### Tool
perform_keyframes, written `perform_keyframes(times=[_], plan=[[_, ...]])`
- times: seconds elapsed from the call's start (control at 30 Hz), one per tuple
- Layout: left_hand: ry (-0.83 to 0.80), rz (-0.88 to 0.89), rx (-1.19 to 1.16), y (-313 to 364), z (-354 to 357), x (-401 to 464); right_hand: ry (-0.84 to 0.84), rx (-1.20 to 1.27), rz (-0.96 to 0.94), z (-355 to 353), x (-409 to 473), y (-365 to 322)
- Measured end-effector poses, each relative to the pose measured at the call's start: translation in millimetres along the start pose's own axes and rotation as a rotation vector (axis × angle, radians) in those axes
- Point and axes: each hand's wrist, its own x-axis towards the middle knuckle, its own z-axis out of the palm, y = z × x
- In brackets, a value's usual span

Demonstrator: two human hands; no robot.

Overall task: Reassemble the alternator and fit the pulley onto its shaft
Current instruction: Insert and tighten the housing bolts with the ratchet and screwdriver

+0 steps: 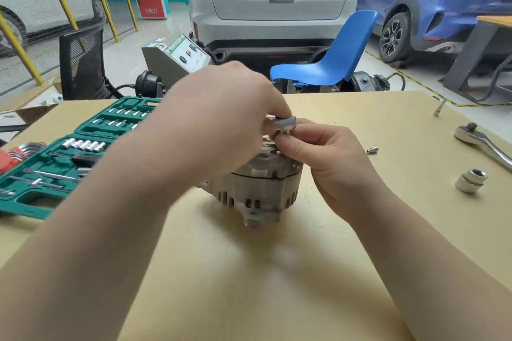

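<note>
The grey alternator (257, 188) stands upright in the middle of the tan table (249, 271), slotted vents facing me. My left hand (221, 124) reaches over its top and grips a small silver T-shaped tool (285, 122) held above the housing. My right hand (327, 158) pinches the lower stem of that tool just above the alternator's top face. Both hands hide most of the top face, and no pulley shows.
An open green socket case (63, 160) with several sockets lies at the left. A ratchet wrench (484, 147), a large socket (471, 180), a small bit (372, 150) and an extension bar (439, 108) lie at the right. A blue chair (332, 58) stands behind the table.
</note>
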Motion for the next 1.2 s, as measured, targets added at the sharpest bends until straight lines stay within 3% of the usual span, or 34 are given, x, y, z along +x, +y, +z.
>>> perform_keyframes(times=[0.13,0.23,0.47,0.9,1.0,1.2], plan=[[-0.04,0.105,-0.613,-36,22,8,-0.099,0.006,0.037,-9,0,-6],[-0.094,0.136,-0.794,-43,37,11,-0.163,-0.022,0.032,-15,0,-5],[-0.035,0.159,-0.611,-40,28,12,-0.253,-0.002,0.029,-22,1,-3],[-0.001,0.128,-0.208,-15,4,3,-0.122,0.026,-0.015,-5,3,-1],[-0.007,0.1,-0.261,-18,7,3,-0.118,0.012,0.011,-8,3,-2],[-0.052,0.075,-0.579,-37,21,8,-0.111,-0.005,0.038,-14,1,-4]])
